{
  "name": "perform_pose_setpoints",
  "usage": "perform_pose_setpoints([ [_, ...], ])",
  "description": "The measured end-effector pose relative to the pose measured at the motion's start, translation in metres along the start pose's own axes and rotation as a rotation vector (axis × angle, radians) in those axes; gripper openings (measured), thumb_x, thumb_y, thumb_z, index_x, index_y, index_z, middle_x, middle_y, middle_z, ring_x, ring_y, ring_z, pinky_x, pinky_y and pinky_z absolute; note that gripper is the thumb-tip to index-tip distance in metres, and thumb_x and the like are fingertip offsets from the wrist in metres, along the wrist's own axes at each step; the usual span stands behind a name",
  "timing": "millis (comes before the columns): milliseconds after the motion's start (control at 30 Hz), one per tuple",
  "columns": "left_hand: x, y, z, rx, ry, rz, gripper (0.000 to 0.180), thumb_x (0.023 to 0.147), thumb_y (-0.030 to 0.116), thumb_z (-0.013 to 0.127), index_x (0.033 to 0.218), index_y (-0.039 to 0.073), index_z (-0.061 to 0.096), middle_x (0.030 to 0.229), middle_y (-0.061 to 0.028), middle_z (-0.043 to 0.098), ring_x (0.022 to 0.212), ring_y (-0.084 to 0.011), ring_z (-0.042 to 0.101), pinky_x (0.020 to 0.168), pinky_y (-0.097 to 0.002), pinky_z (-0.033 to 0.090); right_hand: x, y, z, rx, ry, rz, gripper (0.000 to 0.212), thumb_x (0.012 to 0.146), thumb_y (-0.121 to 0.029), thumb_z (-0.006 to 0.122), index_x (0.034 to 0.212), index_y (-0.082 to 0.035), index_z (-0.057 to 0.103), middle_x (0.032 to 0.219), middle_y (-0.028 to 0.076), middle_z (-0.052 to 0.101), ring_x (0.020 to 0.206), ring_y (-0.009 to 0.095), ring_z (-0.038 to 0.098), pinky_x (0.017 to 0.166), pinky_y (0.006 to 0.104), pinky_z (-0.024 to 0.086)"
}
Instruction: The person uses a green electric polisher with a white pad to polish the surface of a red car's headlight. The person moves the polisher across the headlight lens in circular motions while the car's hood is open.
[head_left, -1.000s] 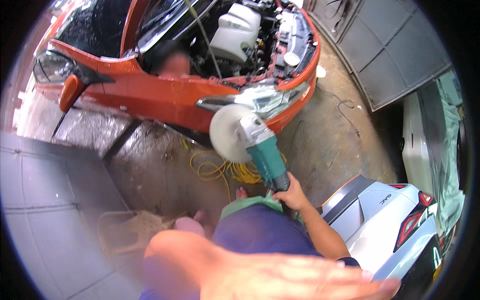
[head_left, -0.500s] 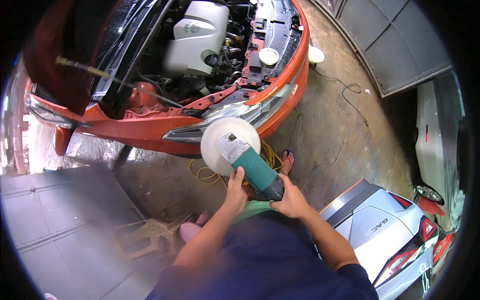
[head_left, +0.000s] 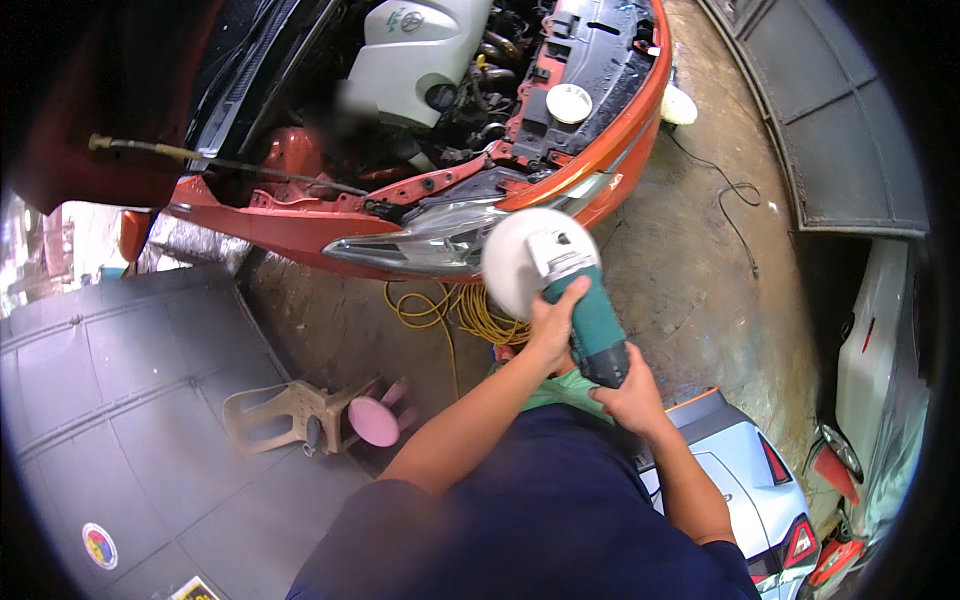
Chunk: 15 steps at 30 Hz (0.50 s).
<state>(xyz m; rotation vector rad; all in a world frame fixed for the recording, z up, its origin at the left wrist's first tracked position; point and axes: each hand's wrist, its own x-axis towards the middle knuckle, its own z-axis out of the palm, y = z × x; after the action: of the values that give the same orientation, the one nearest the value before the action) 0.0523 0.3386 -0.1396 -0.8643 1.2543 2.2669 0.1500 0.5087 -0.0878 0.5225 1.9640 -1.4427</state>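
Note:
A teal power polisher [head_left: 594, 318] with a round white pad [head_left: 512, 268] is held in front of me by both hands. My left hand [head_left: 556, 325] wraps around its body just behind the metal head, thumb on top. My right hand [head_left: 634, 392] grips the black rear end. In this view the pad overlaps the right end of the clear headlight [head_left: 420, 246] on an orange car [head_left: 255, 235]. Whether pad and car touch I cannot tell. The fingers under the polisher are mostly hidden.
The car's hood is up, with a prop rod [head_left: 260, 170] across the bay and a white round container [head_left: 569, 103] on the front panel. Yellow cable [head_left: 488, 318] coils on the floor. A beige chair [head_left: 285, 415], pink stool [head_left: 374, 421] and light-blue car part [head_left: 735, 480] stand near me.
The polisher has shifted right and slightly up with both hands, and its rear end now points more toward me. My view has turned, so the orange car appears further right.

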Motion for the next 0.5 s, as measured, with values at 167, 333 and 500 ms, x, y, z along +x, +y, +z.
perform_pose_setpoints([
  [167,-0.005,0.009,0.015,-0.083,0.033,-0.035,0.075,0.086,0.035,0.090,0.136,-0.005,0.050,0.108,-0.0150,0.067,0.082,-0.0227,0.072,0.075,-0.0397,0.064,-0.006,-0.040,-0.019,-0.037,-0.071,0.133,0.104,0.074,-0.018,0.089,0.157,0.009,0.033,0.124,0.030,0.069,0.115,0.037,0.071,0.101,0.0421,0.056],
  [333,-0.044,0.049,-0.028,-0.059,0.276,0.136,0.071,0.092,0.033,0.085,0.140,-0.004,0.048,0.117,-0.0186,0.068,0.094,-0.0267,0.075,0.084,-0.0416,0.065,0.005,-0.046,0.014,-0.174,-0.205,-0.190,0.102,0.078,-0.014,0.090,0.159,0.007,0.030,0.121,0.025,0.068,0.084,0.026,0.071,0.077,0.0390,0.058],
  [500,-0.038,0.056,-0.042,-0.002,0.329,0.134,0.089,0.089,0.041,0.086,0.148,-0.004,0.037,0.128,-0.0202,0.060,0.106,-0.0277,0.071,0.087,-0.0411,0.064,0.014,-0.061,0.017,-0.163,-0.214,-0.292,0.099,0.081,-0.012,0.089,0.160,0.005,0.031,0.116,0.020,0.070,0.070,0.019,0.069,0.066,0.0360,0.058],
])
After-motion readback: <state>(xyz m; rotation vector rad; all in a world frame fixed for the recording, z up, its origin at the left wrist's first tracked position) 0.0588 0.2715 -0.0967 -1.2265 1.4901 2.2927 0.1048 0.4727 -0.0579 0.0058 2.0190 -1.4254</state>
